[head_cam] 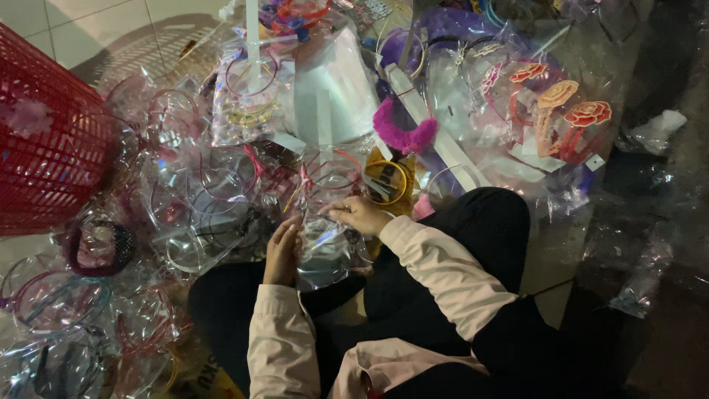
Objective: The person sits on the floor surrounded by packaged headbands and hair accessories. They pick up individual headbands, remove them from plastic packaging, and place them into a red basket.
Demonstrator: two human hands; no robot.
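Observation:
I sit on the floor with a clear plastic bag (pixel 325 247) held upright between both hands. My left hand (pixel 281 251) grips the bag's left edge. My right hand (pixel 362 214) pinches the bag's top, where a pink headband (pixel 330 174) sticks out of it. Both sleeves are pale pink, and my dark trousers lie under the bag.
Many bagged headbands cover the floor to the left and ahead. A red mesh basket (pixel 52 140) stands at the far left. A fluffy magenta headband (pixel 404 133) and rose-topped headbands (pixel 561 111) lie farther off. A yellow headband (pixel 388 181) is beside my right hand. Crumpled plastic lies at the right.

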